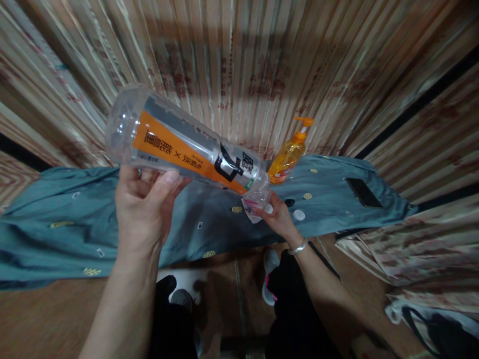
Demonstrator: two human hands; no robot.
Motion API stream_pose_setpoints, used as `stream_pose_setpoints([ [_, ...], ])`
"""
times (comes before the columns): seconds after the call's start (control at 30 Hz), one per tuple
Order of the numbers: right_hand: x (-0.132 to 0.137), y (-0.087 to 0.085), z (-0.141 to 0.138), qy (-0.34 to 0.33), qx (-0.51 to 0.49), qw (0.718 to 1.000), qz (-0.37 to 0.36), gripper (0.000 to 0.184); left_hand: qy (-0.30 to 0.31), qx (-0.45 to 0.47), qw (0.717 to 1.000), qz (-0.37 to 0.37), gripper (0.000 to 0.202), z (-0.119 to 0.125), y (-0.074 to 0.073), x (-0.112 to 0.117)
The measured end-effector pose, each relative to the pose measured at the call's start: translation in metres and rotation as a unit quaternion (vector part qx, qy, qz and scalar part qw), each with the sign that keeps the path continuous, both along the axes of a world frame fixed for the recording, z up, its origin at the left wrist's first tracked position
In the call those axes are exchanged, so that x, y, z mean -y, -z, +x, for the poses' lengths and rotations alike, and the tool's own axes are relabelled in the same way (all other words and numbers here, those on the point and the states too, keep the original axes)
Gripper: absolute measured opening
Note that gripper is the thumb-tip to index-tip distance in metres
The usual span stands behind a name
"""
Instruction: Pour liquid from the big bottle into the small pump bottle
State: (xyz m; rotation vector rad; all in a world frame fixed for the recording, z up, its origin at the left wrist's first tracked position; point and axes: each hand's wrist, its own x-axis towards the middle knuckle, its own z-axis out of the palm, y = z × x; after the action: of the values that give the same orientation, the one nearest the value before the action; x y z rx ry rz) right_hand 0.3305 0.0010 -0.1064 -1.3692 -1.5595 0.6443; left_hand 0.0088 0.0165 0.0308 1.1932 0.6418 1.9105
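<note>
A large clear plastic bottle [175, 142] with an orange, grey and black label lies tilted across the view. Its base points up and left, its neck end down and right. My left hand [145, 194] grips it from below near the base, thumb along the near side. At the neck end, the fingers of my right hand [275, 212] are closed around the clear plastic, and the bottle's mouth is hidden there. Something pink and white [253, 207] shows by the neck, partly covered. Behind my right hand stands an orange pump bottle [286, 159] with amber liquid.
A teal patterned cloth [220, 234] covers the narrow table. A black phone [362, 192] lies on its right part. Near my right hand are a white disc [299, 215] and a small black item [289, 203]. A striped curtain [232, 75] hangs behind.
</note>
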Motion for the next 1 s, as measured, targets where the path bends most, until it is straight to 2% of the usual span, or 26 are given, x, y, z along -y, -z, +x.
stream_pose_setpoints([
  [0.13,-0.0004,0.0020,0.0005,-0.001,0.001,1.000,0.009,0.063,0.001,-0.024,1.000,0.009,0.052,-0.0007,-0.0005,0.0008],
  [0.63,-0.0005,0.0039,-0.0003,0.005,-0.005,1.000,0.019,0.063,0.004,0.006,0.999,0.040,0.059,-0.0011,0.0039,-0.0066],
  [1.0,-0.0009,0.0064,0.0005,0.002,0.007,1.000,0.028,0.065,0.004,0.021,0.999,0.044,0.059,0.0009,0.0008,-0.0049],
])
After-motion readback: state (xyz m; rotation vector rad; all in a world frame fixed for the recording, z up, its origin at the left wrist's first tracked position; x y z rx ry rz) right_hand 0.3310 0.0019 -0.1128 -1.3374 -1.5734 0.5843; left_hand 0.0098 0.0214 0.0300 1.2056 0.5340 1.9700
